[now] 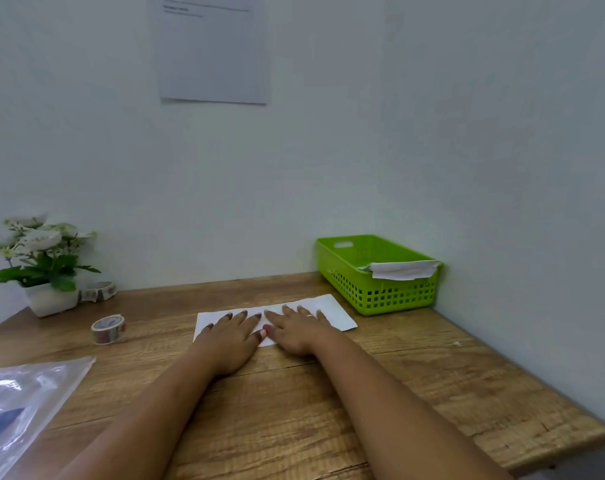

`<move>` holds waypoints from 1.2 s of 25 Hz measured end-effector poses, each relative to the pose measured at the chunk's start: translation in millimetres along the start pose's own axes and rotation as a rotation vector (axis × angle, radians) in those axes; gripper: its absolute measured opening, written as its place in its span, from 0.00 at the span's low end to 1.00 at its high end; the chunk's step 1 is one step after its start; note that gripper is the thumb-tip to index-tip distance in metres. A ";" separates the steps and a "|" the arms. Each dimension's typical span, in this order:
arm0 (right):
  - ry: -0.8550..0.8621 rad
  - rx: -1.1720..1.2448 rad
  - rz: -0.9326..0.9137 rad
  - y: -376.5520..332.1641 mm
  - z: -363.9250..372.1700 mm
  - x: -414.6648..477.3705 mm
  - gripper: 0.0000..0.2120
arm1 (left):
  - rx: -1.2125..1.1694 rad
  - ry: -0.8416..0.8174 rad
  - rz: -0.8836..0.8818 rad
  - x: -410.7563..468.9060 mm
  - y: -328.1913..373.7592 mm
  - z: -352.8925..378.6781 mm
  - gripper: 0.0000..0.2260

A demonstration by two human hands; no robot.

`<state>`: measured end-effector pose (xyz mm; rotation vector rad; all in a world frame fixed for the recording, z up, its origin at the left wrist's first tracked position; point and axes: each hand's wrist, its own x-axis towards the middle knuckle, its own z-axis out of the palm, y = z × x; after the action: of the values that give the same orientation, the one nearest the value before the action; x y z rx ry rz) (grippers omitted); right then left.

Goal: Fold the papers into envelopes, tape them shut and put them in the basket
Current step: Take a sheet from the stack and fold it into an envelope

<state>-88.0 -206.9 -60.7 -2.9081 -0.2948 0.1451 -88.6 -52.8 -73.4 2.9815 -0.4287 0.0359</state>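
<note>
A white rectangular paper [335,311] is pressed onto the wood-grain tabletop [398,375] by the straight-fingered left hand [230,332] and right hand [296,329], with a latticed green plastic basket [391,296] at two o'clock.

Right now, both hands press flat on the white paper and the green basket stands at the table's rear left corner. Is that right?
Not quite: the green basket stands at the table's rear right corner, as the head view shows. The rest holds: the left hand and right hand press flat on the white paper.
</note>
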 end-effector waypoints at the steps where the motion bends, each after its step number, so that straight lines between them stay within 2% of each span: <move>1: -0.026 -0.043 0.021 -0.9 4.4 1.8 0.27 | 0.031 -0.045 -0.025 2.4 -1.6 3.1 0.25; 8: -0.043 -0.020 0.244 22.3 -3.0 -13.2 0.37 | 0.059 -0.107 -0.092 1.5 -4.6 -1.9 0.27; 12: 0.090 -0.158 0.360 18.3 -5.4 -22.5 0.35 | 0.068 -0.047 -0.095 -6.8 -4.2 -0.5 0.28; 13: 0.150 -0.154 0.342 11.8 -5.3 -23.5 0.33 | 0.069 -0.027 -0.081 -8.4 -2.9 0.0 0.27; 15: 0.211 -0.016 0.195 -0.4 -3.5 -21.0 0.28 | 0.064 -0.021 -0.057 -8.8 -1.4 -1.4 0.25; 18: 0.079 0.031 0.013 -9.4 6.1 -14.1 0.26 | 0.077 -0.061 -0.057 -7.1 -0.4 -2.1 0.23; 21: 0.028 -0.026 0.106 -4.2 9.8 -4.5 0.27 | 0.072 -0.079 -0.071 -4.3 -1.9 -2.3 0.23; 24: 0.096 -0.018 0.237 -1.8 8.4 -7.3 0.27 | 0.056 -0.074 -0.072 -5.9 -3.1 -1.4 0.23; 27: 0.330 0.008 0.220 -2.9 0.7 -15.7 0.22 | -0.028 0.018 -0.034 -8.7 -6.2 -5.1 0.22; 30: 0.388 0.095 0.100 -24.1 -5.6 -16.6 0.21 | -0.136 0.321 -0.109 -8.6 -32.0 -21.1 0.17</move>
<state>-108.0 -188.4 -48.6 -2.7772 -0.0742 -0.3751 -87.9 -17.2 -56.8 2.7890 -0.2203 0.4484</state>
